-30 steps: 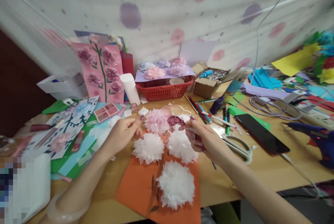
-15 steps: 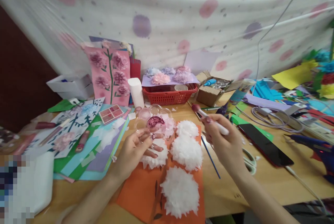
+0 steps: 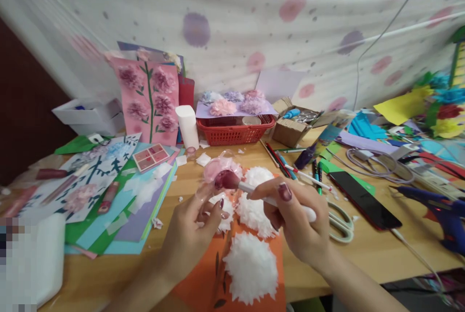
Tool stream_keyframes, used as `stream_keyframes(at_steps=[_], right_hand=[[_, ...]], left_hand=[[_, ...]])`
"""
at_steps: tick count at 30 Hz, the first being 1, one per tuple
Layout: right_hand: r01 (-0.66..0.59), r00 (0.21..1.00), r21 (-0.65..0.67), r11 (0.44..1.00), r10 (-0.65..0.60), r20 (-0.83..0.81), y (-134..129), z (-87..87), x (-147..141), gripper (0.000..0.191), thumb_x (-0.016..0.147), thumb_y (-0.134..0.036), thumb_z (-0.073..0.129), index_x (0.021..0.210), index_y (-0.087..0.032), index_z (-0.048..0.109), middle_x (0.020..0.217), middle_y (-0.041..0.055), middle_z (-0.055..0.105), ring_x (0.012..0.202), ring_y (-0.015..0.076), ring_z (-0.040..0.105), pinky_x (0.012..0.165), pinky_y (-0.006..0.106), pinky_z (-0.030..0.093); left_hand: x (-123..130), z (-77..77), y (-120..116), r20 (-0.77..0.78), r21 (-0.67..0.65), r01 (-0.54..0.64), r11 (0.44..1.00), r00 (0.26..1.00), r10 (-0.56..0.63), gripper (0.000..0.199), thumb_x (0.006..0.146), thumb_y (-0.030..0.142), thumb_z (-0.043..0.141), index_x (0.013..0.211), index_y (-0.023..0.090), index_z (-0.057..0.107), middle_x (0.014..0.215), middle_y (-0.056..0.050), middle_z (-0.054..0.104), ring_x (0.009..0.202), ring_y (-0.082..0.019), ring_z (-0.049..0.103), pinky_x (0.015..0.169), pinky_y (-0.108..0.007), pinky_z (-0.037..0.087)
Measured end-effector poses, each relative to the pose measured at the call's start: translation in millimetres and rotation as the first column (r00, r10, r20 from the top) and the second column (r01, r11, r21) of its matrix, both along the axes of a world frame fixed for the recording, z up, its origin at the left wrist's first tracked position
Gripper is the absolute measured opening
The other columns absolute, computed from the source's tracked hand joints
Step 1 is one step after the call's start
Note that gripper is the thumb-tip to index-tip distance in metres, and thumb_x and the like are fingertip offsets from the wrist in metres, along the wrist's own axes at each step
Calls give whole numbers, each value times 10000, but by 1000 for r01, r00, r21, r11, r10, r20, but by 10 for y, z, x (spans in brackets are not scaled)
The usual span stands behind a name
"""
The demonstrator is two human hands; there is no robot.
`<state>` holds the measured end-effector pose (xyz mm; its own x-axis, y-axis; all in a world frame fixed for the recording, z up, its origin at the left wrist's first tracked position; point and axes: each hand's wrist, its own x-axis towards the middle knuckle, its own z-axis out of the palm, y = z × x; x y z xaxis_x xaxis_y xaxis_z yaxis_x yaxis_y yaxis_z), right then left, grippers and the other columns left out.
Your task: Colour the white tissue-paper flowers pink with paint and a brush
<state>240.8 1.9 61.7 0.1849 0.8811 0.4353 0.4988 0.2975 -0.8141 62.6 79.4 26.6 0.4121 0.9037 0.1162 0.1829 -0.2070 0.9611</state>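
My right hand (image 3: 298,215) grips a makeup brush (image 3: 227,179) by its white handle. The dark pink bristles point left, over a clear plastic palette (image 3: 212,170) with pink colour in it. That palette is held in the fingers of my left hand (image 3: 192,229), tilted; whether the bristles touch it I cannot tell. Beneath both hands lies an orange card (image 3: 199,273) bearing several fluffy white paper flowers (image 3: 250,266) and some dark painted leaves. My left hand and the palette partly cover the flowers on the far left.
Scissors (image 3: 341,225), a phone (image 3: 365,200) and a blue glue gun (image 3: 432,205) lie on the right. A red basket (image 3: 236,133) and a white bottle (image 3: 187,125) stand at the back. Coloured paper sheets (image 3: 138,225) and an eyeshadow palette (image 3: 150,157) are on the left.
My right hand has brought the brush left and down, from upright beside the flowers to over the palette. My left hand has tilted the palette, and its dark pink patch is now hidden.
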Motion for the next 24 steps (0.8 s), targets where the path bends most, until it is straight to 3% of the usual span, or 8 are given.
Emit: stream_keyframes(at_steps=[4, 9, 12, 14, 18, 24], right_hand=[[-27, 999, 83, 996, 28, -16, 15, 19, -43, 455, 1046, -453, 397, 811, -197, 691, 486, -60, 431, 419, 77, 396, 442, 233, 300], [-37, 992, 77, 996, 46, -121, 58, 10, -7, 436, 1043, -444, 426, 788, -191, 674, 488, -64, 446, 409, 60, 395, 422, 217, 284], [39, 950, 86, 996, -11, -313, 85, 22, 136, 285, 1011, -421, 518, 877, -212, 657, 468, -85, 467, 382, 59, 388, 398, 201, 268], [94, 930, 77, 993, -60, -363, 125, 35, 254, 233, 957, -396, 615, 819, -209, 624, 464, -85, 499, 377, 59, 400, 387, 195, 259], [161, 947, -12, 987, -158, -281, 286, -17, 429, 371, 916, -423, 653, 644, -199, 538, 420, -75, 494, 355, 57, 389, 385, 198, 263], [189, 981, -78, 979, -192, -27, 592, -420, 470, 441, 943, -520, 556, 630, -217, 485, 453, -55, 506, 407, 84, 425, 434, 216, 310]], left_hand=[[20, -33, -11, -13, 99, 3, 995, 1000, -2, 374, 811, 365, 644, 1137, 184, 676, 712, -35, 725, 594, -172, 674, 494, -256, 554], [16, -17, 44, -12, 124, 24, 992, 1000, -22, 399, 832, 350, 610, 1186, 171, 654, 822, -48, 767, 571, -152, 679, 485, -240, 553], [-23, 58, 284, 34, 24, -58, 998, 998, 57, 407, 824, 340, 642, 1196, 176, 635, 1011, -72, 781, 573, -130, 670, 500, -229, 545], [-47, 72, 503, 147, -56, -181, 982, 971, 187, 397, 800, 333, 665, 1149, 150, 616, 1061, -92, 771, 600, -135, 687, 534, -233, 555], [-48, -70, 804, 384, -289, -122, 950, 894, 231, 461, 670, 339, 757, 1053, 140, 595, 1174, -124, 738, 646, -139, 710, 555, -221, 548], [-36, -312, 811, 396, -428, -55, 902, 886, 241, 436, 586, 308, 800, 946, 140, 619, 1001, -80, 775, 575, -135, 701, 499, -204, 539]])
